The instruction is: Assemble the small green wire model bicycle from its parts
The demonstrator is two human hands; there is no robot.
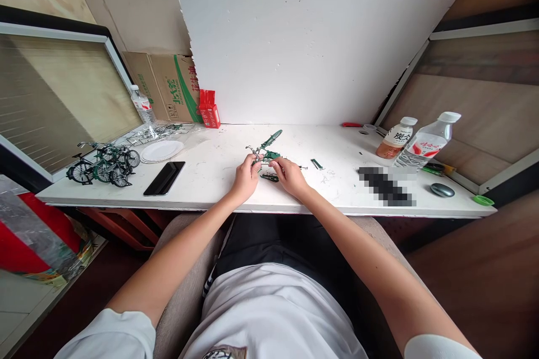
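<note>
Near the front middle of the table, a partly built green model bicycle [270, 153] with silver handlebars and a green fender sits between my two hands. My left hand [245, 180] is closed, its thumb and fingers pinching the bicycle by the handlebar end. With bent fingers, my right hand [290, 177] grips the other side of the same bicycle. Just below the fingertips lies a small dark green part [269, 177]. A green plastic strip [316, 164] rests to the right of my right hand. Fingers hide much of the bicycle's lower part.
Several finished model bicycles [103, 165] stand at the left, near a black phone [164, 178] and a white plate [162, 151]. Bottles [428, 143], a dark oval object [442, 189] and a green lid [483, 200] are at the right. A white board [311, 56] stands behind.
</note>
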